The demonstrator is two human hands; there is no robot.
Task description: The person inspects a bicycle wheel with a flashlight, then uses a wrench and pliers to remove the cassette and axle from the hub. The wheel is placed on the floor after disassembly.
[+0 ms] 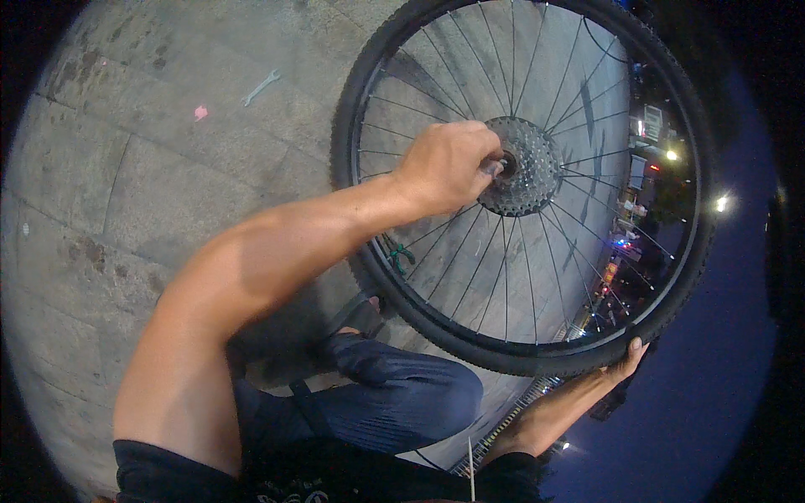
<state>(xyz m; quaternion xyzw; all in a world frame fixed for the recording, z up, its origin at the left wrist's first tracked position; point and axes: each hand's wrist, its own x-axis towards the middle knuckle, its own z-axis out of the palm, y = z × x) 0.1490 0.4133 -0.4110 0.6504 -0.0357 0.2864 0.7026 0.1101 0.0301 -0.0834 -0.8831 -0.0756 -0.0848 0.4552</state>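
Note:
A bicycle wheel [360, 63] with a black knobby tyre and thin spokes stands tilted before me, its grey cassette of sprockets [537, 172] facing me. My left hand [449, 163] is at the hub, fingers pinched together by the dark centre of the cassette. A small metallic bit shows at the fingertips, too hidden to name. Low on the right, my right hand [627, 365] grips the tyre at its outer edge. Part of that hand lies behind the tyre.
On the grey paved ground [184, 176] lie an open-end wrench [262, 87] and a small pink scrap [200, 112]. A green item [399, 256] shows through the spokes, near my bent knee [436, 390] and sandalled foot [360, 314]. Lights and a railing stand beyond, at right.

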